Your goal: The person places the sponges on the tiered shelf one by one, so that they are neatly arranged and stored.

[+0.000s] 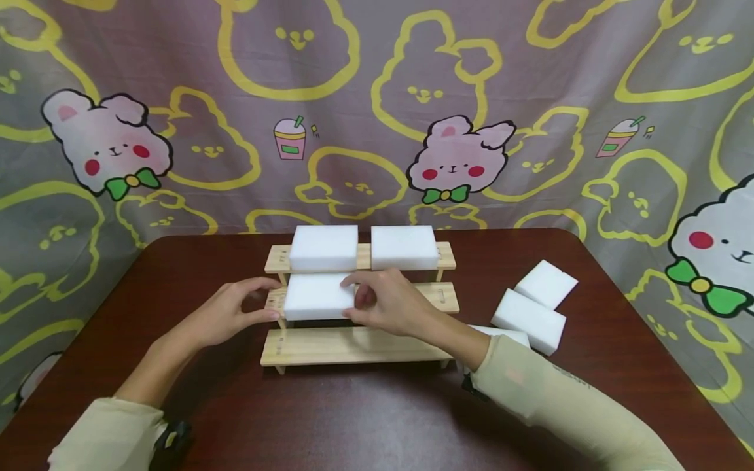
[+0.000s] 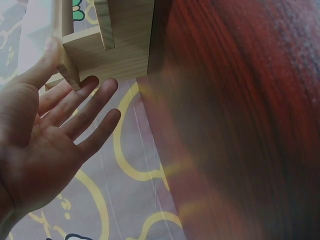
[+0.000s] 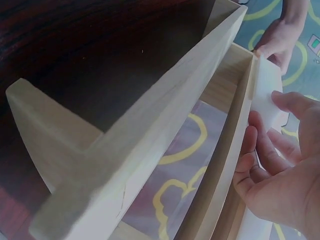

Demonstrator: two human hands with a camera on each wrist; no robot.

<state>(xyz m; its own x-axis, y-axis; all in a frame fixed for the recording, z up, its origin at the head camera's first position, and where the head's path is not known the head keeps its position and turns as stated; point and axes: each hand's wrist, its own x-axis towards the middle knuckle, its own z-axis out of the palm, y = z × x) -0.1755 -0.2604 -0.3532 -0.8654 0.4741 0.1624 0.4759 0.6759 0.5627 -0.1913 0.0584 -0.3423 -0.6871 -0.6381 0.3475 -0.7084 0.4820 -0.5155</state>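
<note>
A white foam block (image 1: 318, 296) lies flat on the left part of the middle step of a three-step wooden rack (image 1: 359, 345). My right hand (image 1: 391, 304) pinches this block at its right end, thumb at the front and index finger on top. In the right wrist view its other fingers curl beside the step's edge. At the rack's left end is my left hand (image 1: 238, 306), its fingertips right at the middle step. The left wrist view shows its fingers extended and spread, with the thumb against the wooden end.
Two more foam blocks, a left one (image 1: 324, 247) and a right one (image 1: 404, 246), sit on the top step. To the right, several foam blocks (image 1: 529, 320) lie on the dark red table (image 1: 389, 418), one partly behind my right forearm. A patterned curtain (image 1: 353, 98) hangs behind.
</note>
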